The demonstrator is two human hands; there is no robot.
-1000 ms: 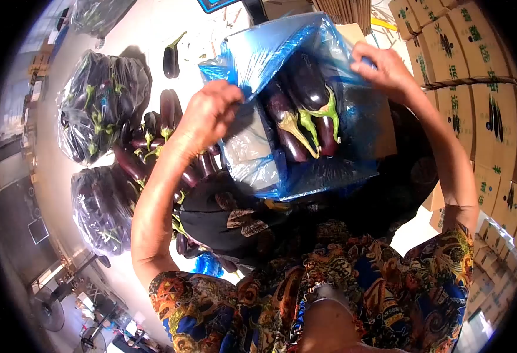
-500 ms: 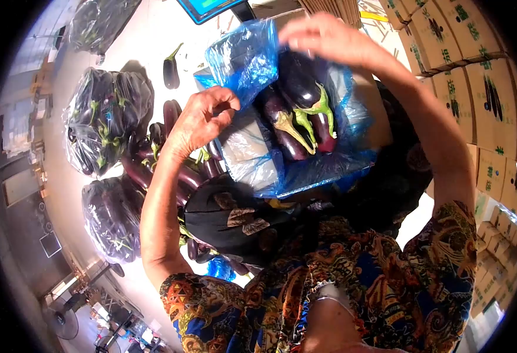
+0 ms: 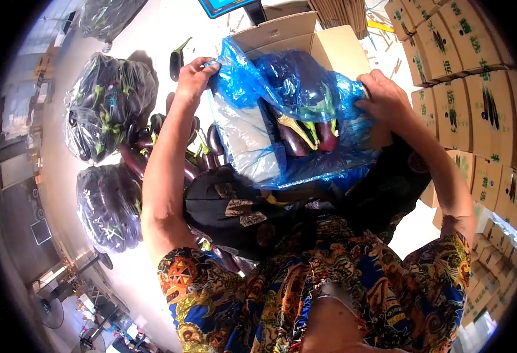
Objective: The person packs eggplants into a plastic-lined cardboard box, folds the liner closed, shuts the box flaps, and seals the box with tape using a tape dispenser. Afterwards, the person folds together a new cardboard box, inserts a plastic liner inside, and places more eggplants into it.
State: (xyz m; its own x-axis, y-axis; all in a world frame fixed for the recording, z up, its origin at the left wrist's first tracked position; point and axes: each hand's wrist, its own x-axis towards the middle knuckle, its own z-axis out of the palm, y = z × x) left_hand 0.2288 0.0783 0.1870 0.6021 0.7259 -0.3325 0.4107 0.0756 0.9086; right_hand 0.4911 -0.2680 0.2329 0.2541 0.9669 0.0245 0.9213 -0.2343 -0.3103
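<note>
In front of me stands an open cardboard box (image 3: 279, 32) lined with a blue plastic bag (image 3: 235, 73). Purple eggplants (image 3: 295, 141) with green and yellowish stems lie inside it. The bag's far side is drawn over their upper part, while the stem ends stay uncovered. My left hand (image 3: 195, 77) pinches the bag's edge at the box's far left corner. At the right side, my right hand (image 3: 382, 99) is closed on the bag's other edge.
Clear bags of eggplants (image 3: 108, 106) stand at the left, with loose eggplants (image 3: 208, 153) beside the box. Printed cartons (image 3: 470, 100) are stacked at the right. A blue-framed screen (image 3: 226, 5) is at the top, near folded cardboard (image 3: 341, 17).
Both hands have moved apart, the left up and outward, the right down to the box's right side. The blue bag's far flap now covers part of the eggplants.
</note>
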